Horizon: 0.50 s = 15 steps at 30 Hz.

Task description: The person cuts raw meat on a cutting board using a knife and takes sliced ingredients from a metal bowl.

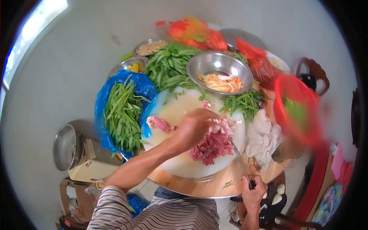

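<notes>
A heap of cut red meat point(211, 148) lies on the right part of a round white cutting board point(174, 161). My left hand point(196, 128) is over the board at the heap's upper left edge, its fingers curled; what they hold, if anything, is hidden. At the table's front edge, my right hand point(253, 191) is closed round the handle of a knife point(240, 159), whose blade points up and left to the heap's right side. One separate piece of meat point(159, 124) rests on the board left of my left hand.
A blue bag of greens point(100, 111) stands at the left. Behind the board are a steel bowl point(195, 69), leafy greens point(166, 65) and red bags point(214, 38). Pale folded meat point(260, 140) and a blurred red basket point(281, 115) are at the right.
</notes>
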Each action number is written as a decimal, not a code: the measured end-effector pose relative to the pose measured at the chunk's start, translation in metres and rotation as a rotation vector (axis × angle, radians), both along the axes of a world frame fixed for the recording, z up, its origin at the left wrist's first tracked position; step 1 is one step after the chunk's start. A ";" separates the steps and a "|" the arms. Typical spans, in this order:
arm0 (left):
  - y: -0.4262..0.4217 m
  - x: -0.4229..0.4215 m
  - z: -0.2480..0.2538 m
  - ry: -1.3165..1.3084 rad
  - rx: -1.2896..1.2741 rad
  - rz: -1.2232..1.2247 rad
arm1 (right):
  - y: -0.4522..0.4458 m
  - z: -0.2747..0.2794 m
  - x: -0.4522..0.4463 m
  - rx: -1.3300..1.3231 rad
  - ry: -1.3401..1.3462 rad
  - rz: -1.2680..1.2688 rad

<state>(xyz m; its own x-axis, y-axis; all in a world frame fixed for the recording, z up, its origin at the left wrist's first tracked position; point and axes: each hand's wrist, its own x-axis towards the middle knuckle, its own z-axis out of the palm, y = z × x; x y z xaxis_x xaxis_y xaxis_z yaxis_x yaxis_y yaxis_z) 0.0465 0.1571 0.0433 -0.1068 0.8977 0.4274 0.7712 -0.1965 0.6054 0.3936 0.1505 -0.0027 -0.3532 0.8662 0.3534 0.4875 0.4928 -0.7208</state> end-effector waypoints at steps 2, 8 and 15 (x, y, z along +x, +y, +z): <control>0.019 0.001 -0.031 0.364 0.036 -0.167 | -0.001 0.001 -0.004 0.095 -0.055 -0.003; -0.022 -0.039 0.033 -0.272 -0.271 -0.114 | 0.002 0.007 -0.009 -0.014 0.009 0.001; -0.076 -0.148 0.014 0.252 -0.501 0.248 | 0.001 0.014 -0.027 -0.064 0.026 0.061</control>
<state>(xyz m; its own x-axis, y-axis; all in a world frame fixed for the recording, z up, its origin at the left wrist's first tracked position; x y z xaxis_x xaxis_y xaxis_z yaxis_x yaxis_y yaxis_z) -0.1010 0.0812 0.0573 -0.2888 0.9574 -0.0011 0.8890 0.2686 0.3709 0.3666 0.1514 0.0112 -0.3973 0.8646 0.3077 0.4388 0.4735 -0.7637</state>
